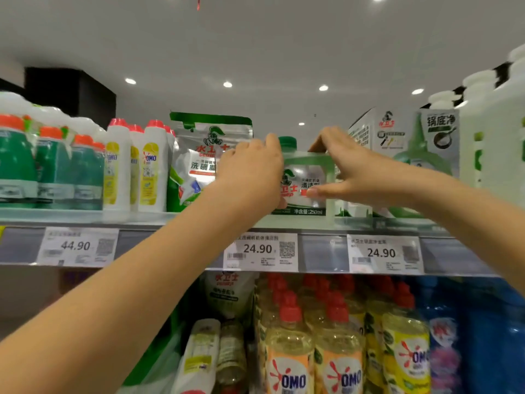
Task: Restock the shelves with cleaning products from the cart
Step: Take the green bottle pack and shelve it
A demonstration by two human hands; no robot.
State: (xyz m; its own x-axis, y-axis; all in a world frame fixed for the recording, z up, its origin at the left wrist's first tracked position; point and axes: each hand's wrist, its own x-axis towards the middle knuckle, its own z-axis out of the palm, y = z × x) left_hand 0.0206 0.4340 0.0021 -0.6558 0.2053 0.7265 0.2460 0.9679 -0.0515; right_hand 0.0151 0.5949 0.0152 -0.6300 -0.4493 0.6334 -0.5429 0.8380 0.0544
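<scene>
A: Where do we have the bottle (305, 183)?
B: Directly above the middle price tag (260, 251), the one reading 24.90, on the top shelf (142, 220). It's upright, green cap up, label facing us. The base sits at the shelf's front lip. We can't tell if its full weight is down.
A: Hands?
B: Both clamped on it, one per side. The left hand (250, 172) wraps the side up-left of the tag, fingers curled over the shoulder, thumb low near the base. The right hand (349, 169) takes the side up-right of the tag, thumb pressed across the label front, fingers arched over the top edge beside the cap. The hands are apart, with the bottle between them.
A: Neighbours we can confirm?
B: Up-left of the tag is a silver and green pouch (204, 155), partly hidden by the left hand. Further left of the tag we see white bottles (150, 169) with red caps, then green bottles (51, 172) with orange caps. Up-right of the tag is a white box (403, 137) printed with a green bottle, behind the right wrist.
A: Below the tag?
B: Yellow OMO bottles (289, 351) with red caps are right under it, blue bottles (483, 322) down-right. A second 24.90 tag (383, 253) sits right of ours on the same rail, and a 44.90 tag (76, 245) is well left.
</scene>
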